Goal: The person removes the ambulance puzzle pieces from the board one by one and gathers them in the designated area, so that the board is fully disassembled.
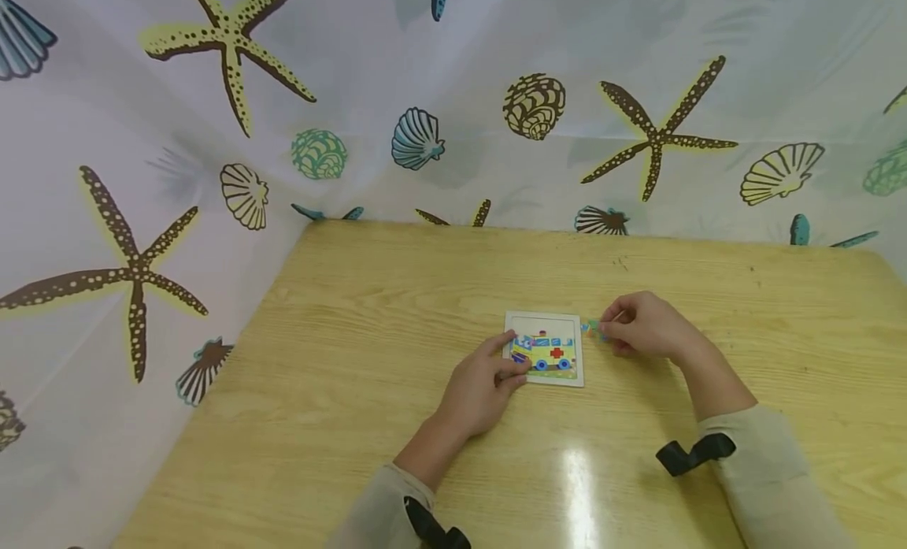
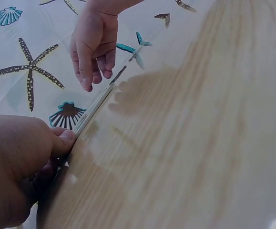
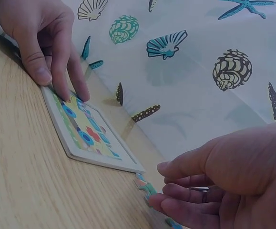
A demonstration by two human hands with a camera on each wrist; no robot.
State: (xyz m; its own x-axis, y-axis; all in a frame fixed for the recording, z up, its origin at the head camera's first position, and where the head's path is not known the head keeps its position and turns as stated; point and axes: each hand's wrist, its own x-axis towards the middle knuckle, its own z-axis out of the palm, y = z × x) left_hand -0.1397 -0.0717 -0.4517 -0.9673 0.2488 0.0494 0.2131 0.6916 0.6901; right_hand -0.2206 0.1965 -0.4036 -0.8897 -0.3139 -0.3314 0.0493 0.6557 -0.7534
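A small square jigsaw puzzle board (image 1: 548, 380) with a pale frame lies on the table, picturing a yellow ambulance with a red cross. My left hand (image 1: 482, 387) holds the board at its left side, thumb at the near edge and fingertips over the front of the ambulance. Just right of the board lie a few small blue, green and orange puzzle pieces (image 3: 146, 185). Over these hovers my right hand (image 1: 648, 326), its fingers loosely bent and a gap showing between thumb and fingers in the right wrist view. Its fingers partly hide the pieces.
The wooden table (image 1: 354, 360) reaches back to a white curtain (image 1: 468, 76) printed with starfish and shells, which also hangs along the left side. A black strap with a mount (image 1: 694, 454) sits on each sleeve.
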